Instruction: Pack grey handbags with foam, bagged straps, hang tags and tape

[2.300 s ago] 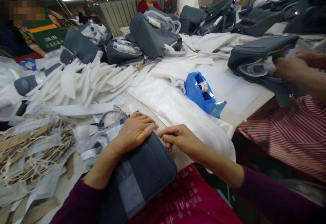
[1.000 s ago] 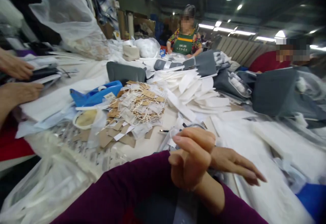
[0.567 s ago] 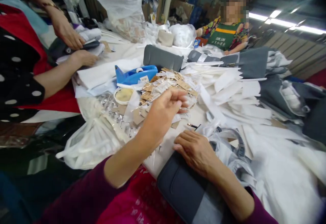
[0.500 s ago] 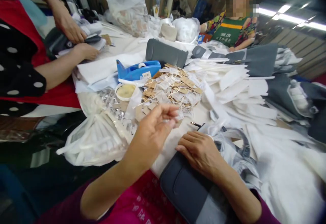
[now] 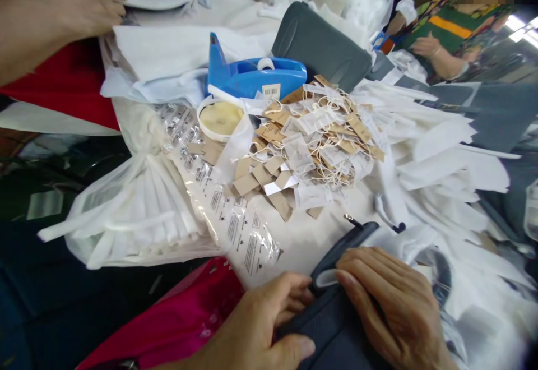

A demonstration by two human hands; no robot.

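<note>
A dark navy handbag [image 5: 330,319] lies at the bottom centre, at the front edge of the table. My left hand [image 5: 264,322] grips its left edge, thumb on the near face and fingers curled behind. My right hand [image 5: 390,303] is closed over the upper edge with the thumb pressed down. Between my hands the edge gapes and something white [image 5: 327,278] shows inside. A zip pull [image 5: 352,220] sticks out beyond the bag. To the right of my right hand is a strap [image 5: 439,280] wrapped in clear plastic.
Ahead lie a heap of tan tags with strings [image 5: 319,134], cardboard pieces [image 5: 260,176], a blue tape dispenser [image 5: 256,75] and a round dish [image 5: 221,119]. White sheets [image 5: 437,146] spread right; a bag of white rolls [image 5: 147,213] hangs left. Two co-workers stand at the table.
My left hand has come down from above the table and taken hold of the bag's edge. The bag's edge is parted now. My view has tilted down and closer.
</note>
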